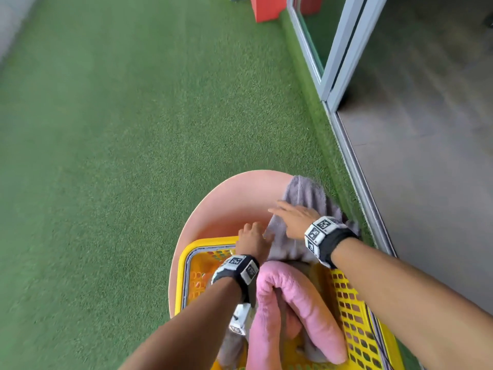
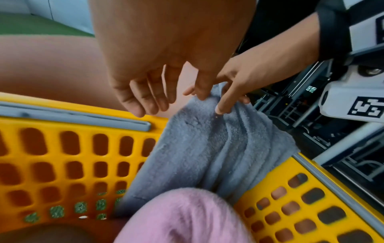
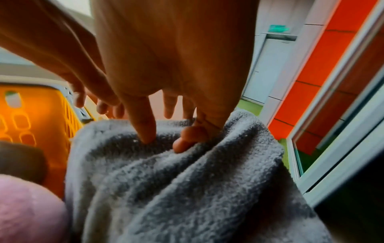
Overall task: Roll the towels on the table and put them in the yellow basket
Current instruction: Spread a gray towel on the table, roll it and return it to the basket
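A yellow basket (image 1: 352,316) (image 2: 62,156) (image 3: 31,106) stands on the round pink table (image 1: 234,198) (image 2: 51,65). A rolled pink towel (image 1: 306,303) (image 2: 187,218) (image 3: 27,205) lies inside it. An unrolled grey towel (image 1: 306,193) (image 2: 197,156) (image 3: 166,189) drapes from the basket over its far rim onto the table. My right hand (image 1: 293,220) (image 2: 239,85) (image 3: 164,139) pinches a fold of the grey towel between thumb and forefinger. My left hand (image 1: 252,236) (image 2: 145,98) (image 3: 93,92) hovers beside it over the rim, fingers loosely curled and holding nothing.
Green artificial turf (image 1: 120,142) surrounds the table on the left and far side. A sliding glass door frame (image 1: 354,166) runs close along the table's right. A red block (image 1: 266,8) stands far off on the turf.
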